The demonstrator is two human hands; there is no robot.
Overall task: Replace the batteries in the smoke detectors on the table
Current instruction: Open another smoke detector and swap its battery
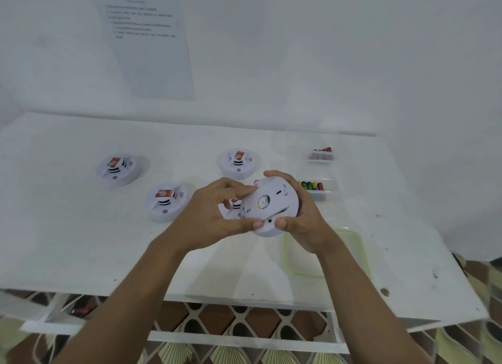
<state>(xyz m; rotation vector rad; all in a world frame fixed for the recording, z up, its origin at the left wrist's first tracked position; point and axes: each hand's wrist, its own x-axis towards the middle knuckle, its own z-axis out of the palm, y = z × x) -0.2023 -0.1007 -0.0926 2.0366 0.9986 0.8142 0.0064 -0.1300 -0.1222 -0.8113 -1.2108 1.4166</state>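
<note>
Gripping detector [267, 200] w/ L hand [209, 217], R hand [304, 224]

Holding a white smoke detector [267, 203] above the table [81, 241] in both hands, tilting its back toward the camera. Wrapping the right hand [301, 222] round the right rim and pressing its thumb on the near edge; pinching the left side with the left hand [214, 214], partly hiding a second detector [231, 209] behind it. Looking down on a far-left detector [117, 169], a middle detector [167, 200] and a far detector [237, 162], all lying on the table. Also taking in a red-battery tray [322, 157], a mixed-battery tray [319, 195] and a green-rimmed container [285, 252] on the right.
</note>
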